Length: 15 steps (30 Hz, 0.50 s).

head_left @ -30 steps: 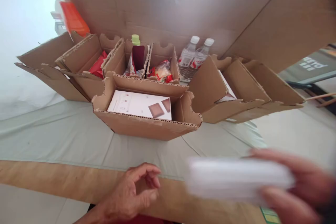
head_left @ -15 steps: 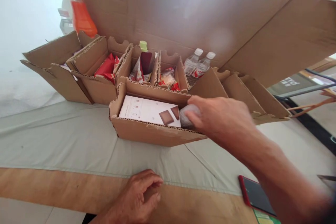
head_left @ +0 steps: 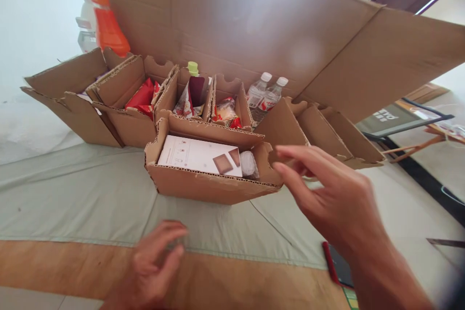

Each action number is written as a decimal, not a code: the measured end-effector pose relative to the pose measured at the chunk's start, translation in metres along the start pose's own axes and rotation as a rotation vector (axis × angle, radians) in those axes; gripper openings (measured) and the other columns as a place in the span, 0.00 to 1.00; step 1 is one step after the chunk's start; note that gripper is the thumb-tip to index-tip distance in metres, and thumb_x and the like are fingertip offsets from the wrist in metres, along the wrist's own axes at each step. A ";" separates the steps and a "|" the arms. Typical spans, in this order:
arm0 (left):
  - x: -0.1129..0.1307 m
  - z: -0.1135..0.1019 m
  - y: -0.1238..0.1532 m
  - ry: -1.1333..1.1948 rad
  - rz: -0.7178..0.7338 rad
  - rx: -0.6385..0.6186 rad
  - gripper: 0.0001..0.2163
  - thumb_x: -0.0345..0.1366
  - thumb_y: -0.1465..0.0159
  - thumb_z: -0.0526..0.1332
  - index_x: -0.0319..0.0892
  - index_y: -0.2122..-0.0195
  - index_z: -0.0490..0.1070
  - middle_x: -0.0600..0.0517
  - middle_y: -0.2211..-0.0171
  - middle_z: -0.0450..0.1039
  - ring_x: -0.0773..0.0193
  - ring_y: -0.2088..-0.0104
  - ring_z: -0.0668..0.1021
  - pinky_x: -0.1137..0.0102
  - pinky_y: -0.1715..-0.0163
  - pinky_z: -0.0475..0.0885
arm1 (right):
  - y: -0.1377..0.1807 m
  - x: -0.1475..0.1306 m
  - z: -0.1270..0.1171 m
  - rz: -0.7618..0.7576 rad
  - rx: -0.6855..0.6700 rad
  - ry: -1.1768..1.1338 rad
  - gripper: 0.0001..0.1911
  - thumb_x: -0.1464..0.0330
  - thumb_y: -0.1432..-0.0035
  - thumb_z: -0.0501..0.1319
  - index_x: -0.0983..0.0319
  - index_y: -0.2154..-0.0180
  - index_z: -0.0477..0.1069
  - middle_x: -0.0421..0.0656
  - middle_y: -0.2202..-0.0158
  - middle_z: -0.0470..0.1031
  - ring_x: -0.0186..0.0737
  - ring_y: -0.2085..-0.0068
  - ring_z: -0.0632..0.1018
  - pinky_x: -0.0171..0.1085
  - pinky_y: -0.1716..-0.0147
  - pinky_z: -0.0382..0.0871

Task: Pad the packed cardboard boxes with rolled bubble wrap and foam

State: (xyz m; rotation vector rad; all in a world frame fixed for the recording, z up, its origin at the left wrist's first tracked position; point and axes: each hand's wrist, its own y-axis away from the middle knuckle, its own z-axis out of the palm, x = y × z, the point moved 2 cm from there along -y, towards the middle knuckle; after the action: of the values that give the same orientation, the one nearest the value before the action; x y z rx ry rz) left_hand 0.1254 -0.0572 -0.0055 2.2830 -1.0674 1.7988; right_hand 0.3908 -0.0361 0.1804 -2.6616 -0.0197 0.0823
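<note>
A narrow cardboard bin [head_left: 203,189] stands on the pale green cloth in front of me. Inside it lie a white box [head_left: 192,152] with brown squares printed on it and, at its right end, a crumpled whitish bundle [head_left: 249,164] that looks wrapped in plastic. My right hand [head_left: 327,184] is beside the bin's right end, thumb and fingers apart, with nothing in it. Low over the cloth's front edge, my left hand [head_left: 158,256] is slightly blurred, its fingers curved and parted around nothing.
Behind stands a row of cardboard bins holding red packets [head_left: 141,99], a snack bag [head_left: 227,111] and clear bottles [head_left: 271,94]. An orange bottle [head_left: 109,24] rises at the left. A tall cardboard panel [head_left: 225,14] backs the row. A red-cased phone [head_left: 337,266] lies at the right.
My right hand has let go of the whitish bundle, leaving it in the bin, and has moved right. My left hand has shifted left and opened a little. The view has turned slightly.
</note>
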 end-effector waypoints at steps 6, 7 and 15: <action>-0.021 -0.080 -0.026 -0.208 -0.326 0.433 0.23 0.41 0.32 0.63 0.52 0.36 0.65 0.47 0.39 0.70 0.54 0.46 0.77 0.58 0.45 0.73 | 0.097 0.013 0.022 0.242 0.144 -0.288 0.16 0.63 0.32 0.62 0.57 0.45 0.72 0.46 0.56 0.80 0.41 0.62 0.81 0.39 0.64 0.76; -0.024 -0.084 -0.036 -0.171 -0.326 0.435 0.27 0.42 0.33 0.64 0.52 0.33 0.62 0.46 0.35 0.67 0.52 0.43 0.76 0.57 0.43 0.72 | 0.103 0.008 0.038 0.262 0.099 -0.355 0.20 0.61 0.32 0.62 0.58 0.42 0.69 0.48 0.53 0.79 0.43 0.61 0.81 0.39 0.66 0.76; -0.010 -0.034 -0.057 0.091 -0.260 0.291 0.28 0.45 0.35 0.65 0.41 0.36 0.63 0.41 0.41 0.72 0.47 0.39 0.74 0.55 0.39 0.69 | 0.103 -0.022 0.081 0.524 0.061 -0.639 0.20 0.54 0.33 0.56 0.63 0.51 0.70 0.48 0.62 0.77 0.40 0.69 0.75 0.36 0.78 0.67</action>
State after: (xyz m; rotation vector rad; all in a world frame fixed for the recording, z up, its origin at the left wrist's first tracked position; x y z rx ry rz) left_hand 0.1262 0.0054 0.0180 2.3282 -0.4935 2.0324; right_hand 0.3637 -0.0905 0.0623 -2.3979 0.4603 1.0684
